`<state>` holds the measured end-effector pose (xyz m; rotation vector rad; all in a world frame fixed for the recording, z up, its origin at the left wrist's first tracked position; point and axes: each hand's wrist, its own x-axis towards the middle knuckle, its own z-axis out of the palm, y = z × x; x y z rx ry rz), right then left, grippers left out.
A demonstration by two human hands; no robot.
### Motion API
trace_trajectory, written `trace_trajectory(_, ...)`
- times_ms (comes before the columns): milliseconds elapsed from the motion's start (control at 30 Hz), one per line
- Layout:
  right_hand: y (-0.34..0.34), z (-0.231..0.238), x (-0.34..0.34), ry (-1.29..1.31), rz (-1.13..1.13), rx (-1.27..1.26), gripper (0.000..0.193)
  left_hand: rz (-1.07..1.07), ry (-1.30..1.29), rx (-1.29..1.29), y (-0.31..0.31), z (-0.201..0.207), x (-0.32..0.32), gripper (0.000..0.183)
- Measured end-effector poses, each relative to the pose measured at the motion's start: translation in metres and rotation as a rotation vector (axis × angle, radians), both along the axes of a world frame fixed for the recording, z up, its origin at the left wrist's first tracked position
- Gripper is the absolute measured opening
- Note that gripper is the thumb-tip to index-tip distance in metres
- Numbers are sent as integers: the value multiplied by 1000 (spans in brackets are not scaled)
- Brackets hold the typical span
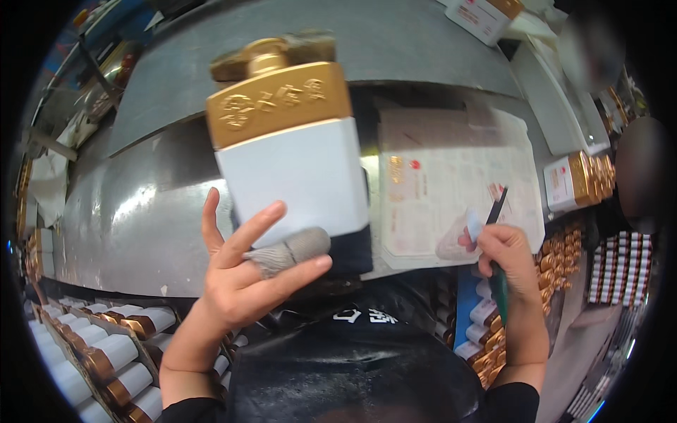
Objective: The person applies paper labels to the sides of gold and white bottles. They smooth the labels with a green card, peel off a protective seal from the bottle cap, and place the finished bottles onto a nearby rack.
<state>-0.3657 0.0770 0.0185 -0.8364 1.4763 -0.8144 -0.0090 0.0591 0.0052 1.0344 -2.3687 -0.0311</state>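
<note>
A flat white bottle (293, 180) with an embossed gold shoulder and neck lies tilted before me, its neck pointing away and resting between brownish pads (310, 48). My left hand (261, 271) is at its near end with the fingers spread. A grey cloth wrap (289, 252) covers one finger. Whether the fingers touch the bottle I cannot tell. My right hand (506, 248) is closed round a slim tool (499, 285) with a black blade-like tip and a green end. By its fingertips is a small pale piece (472, 224), over a translucent sheet (451, 148) with gold and red marks.
The grey metal worktop (162, 204) spans the middle. Small white-and-gold bottles (575, 182) stand at its right edge, and one lies at the far right. Crates of white-and-gold bottles (106, 345) flank me at lower left, with more gold-topped bottles (560, 264) at lower right.
</note>
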Motion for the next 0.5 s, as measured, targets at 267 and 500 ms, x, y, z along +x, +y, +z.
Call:
trace_trajectory(267,-63,62,135,1130,714,-1580,27,159,562,376,-30,-20,11,116)
trace_trajectory(500,-63,28,149,1271,754,-1745,22,42,726,643,-27,-15,23,113)
